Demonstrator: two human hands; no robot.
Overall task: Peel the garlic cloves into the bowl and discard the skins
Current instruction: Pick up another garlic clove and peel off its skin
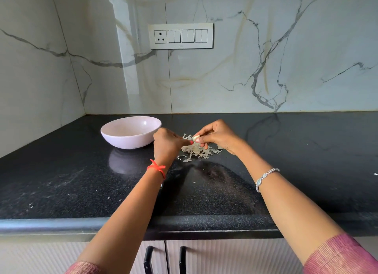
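A pale garlic clove (194,138) is held above the black counter between both hands. My right hand (217,135) pinches its right end with thumb and fingertips. My left hand (168,144) pinches at its left end, fingers curled. Directly beneath them lies a heap of papery garlic skins (197,151). A pale pink bowl (131,132) stands to the left of my left hand; its inside is mostly hidden by the rim.
The black granite counter (296,155) runs to a marble wall behind and on the left. A switch panel (181,36) is on the back wall. Small skin scraps dot the counter. Cabinet doors with black handles (147,259) sit below the front edge.
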